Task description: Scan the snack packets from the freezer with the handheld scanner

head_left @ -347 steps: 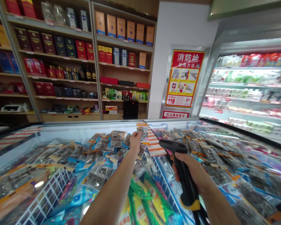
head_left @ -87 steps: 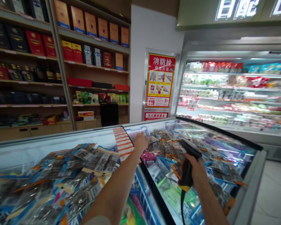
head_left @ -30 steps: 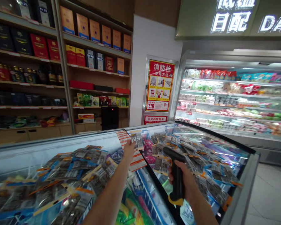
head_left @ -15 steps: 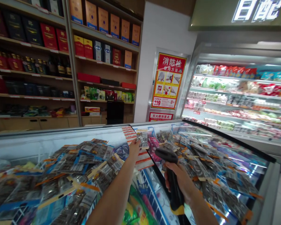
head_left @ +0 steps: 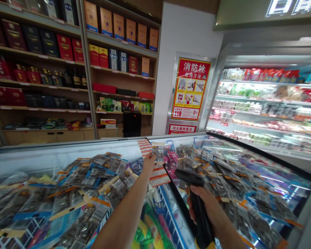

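Note:
Outstretched over the freezer's middle, my left hand [head_left: 149, 159] pinches a small clear packet [head_left: 158, 154] by its left edge, with a label facing me. My right hand [head_left: 206, 204] is wrapped round the handle of a black and yellow barcode scanner [head_left: 190, 177]. The scanner's head points up and left toward the packet, apart from it. Price label strips [head_left: 158, 175] lie beneath my left hand. Similar dark packets with blue and orange edges are heaped to the left [head_left: 77, 176] and right [head_left: 223, 180] of my arms.
Blue wire baskets [head_left: 168, 214] inside the chest freezer hold green and yellow bags [head_left: 151, 230]. The freezer's rim [head_left: 114, 139] runs across the far side. Beyond stand wooden shelves [head_left: 129, 76] of boxes, a wall poster [head_left: 190, 89] and a lit refrigerated display [head_left: 269, 103].
The view has shifted slightly left. My right hand and the scanner have moved a little down and right in the picture, while my left hand still holds the packet in nearly the same place.

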Tool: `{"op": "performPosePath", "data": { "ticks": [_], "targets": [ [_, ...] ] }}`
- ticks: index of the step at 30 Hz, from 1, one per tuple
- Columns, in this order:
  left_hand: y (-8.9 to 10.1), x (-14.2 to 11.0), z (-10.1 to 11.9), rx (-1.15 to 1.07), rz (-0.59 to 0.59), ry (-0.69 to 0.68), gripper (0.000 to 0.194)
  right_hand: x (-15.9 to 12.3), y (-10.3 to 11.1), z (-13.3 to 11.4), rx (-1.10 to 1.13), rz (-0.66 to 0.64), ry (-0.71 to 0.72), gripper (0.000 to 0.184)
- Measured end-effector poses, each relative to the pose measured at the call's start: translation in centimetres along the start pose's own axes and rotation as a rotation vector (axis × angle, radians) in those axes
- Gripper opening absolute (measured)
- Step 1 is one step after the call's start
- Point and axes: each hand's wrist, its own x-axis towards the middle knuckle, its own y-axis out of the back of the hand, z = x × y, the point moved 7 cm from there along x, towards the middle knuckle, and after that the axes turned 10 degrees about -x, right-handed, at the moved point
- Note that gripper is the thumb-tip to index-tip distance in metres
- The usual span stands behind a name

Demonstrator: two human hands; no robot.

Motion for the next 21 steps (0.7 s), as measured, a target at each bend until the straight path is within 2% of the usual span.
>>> {"op": "performPosePath", "data": {
  "ticks": [10, 16, 19, 21],
  "targets": [
    [0.1, -0.3, 0.3, 0.098, 0.028, -0.004, 0.029, -0.6, -0.7, -0.8, 0.038, -0.01, 0.048, 0.03],
    [0.0, -0.3, 0.3, 0.061, 0.026, -0.016, 0.026, -0.3, -1.3, -0.9, 0.021, -0.061, 0.052, 0.027],
    [0.1, -0.2, 0.2, 0.063, 0.047, 0.015, 0.027, 0.4, -0.7, -0.8, -0.023, -0.016, 0.077, 0.027],
    [0.6, -0.2, 0.5, 0.146, 0.088, 0.012, 0.024, 0.9, 0.2, -0.8, -0.028, 0.032, 0.107, 0.027]
  ]
}}
